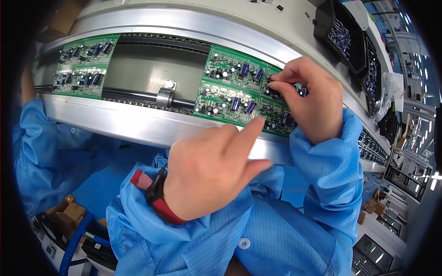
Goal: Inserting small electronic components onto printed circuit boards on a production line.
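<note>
I see the board on the conveyor, perhaps for steady support. The right hand has narrow fingers over it, contents unclear; the left hand is empty, fingers apart.

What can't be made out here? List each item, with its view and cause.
- Head view: whether the right hand holds a part; its own fingers hide the spot.
- Head view: whether the left hand touches the board; blur and angle obscure it.
- Head view: the co-worker's arm beyond the dark left rim; cut off.
- Head view: the blue parts' count; too small, heaped.
</note>
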`<state>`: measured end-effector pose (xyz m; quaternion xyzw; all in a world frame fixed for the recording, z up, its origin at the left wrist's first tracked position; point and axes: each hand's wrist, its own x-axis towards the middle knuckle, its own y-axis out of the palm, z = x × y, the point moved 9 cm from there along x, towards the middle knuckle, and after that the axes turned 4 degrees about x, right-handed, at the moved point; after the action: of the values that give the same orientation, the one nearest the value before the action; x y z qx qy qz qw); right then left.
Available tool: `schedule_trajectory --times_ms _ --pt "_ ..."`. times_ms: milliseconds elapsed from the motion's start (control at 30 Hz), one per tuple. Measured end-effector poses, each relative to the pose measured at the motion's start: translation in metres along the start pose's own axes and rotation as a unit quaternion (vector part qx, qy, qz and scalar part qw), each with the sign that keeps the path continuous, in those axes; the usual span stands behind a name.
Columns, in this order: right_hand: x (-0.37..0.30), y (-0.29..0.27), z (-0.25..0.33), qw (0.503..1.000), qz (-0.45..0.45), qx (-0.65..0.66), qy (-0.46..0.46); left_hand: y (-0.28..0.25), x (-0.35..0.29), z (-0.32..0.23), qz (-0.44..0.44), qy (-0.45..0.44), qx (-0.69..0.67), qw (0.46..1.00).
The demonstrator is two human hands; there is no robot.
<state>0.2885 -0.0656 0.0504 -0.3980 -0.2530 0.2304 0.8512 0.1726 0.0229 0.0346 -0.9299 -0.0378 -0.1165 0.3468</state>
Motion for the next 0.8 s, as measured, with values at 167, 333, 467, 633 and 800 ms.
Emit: schedule_trajectory --times_ms 167,333,467,633,800 --pt "-0.020 -0.034 0.044 0.986 -0.048 0.162 -0.004 -0.003 -0.008 0.015 0.024 -0.109 -0.570 0.814" --pt "-0.037 -0.012 0.104 0.974 0.065 0.175 -0.130 0.006 -0.007 0.005 -0.010 -0.140 -0.552 0.822" --pt "-0.051 -0.017 0.085 0.967 0.061 0.242 -0.057 0.002 -0.009 -0.003 -0.020 -0.129 -0.557 0.820" --pt "-0.068 -0.022 0.043 0.884 -0.018 0.460 0.083 0.013 -0.008 -0.011 0.013 -0.166 -0.610 0.775" --pt "-0.084 -0.016 0.013 0.775 -0.104 0.610 0.129 0.031 -0.010 -0.018 0.053 -0.200 -0.633 0.746"
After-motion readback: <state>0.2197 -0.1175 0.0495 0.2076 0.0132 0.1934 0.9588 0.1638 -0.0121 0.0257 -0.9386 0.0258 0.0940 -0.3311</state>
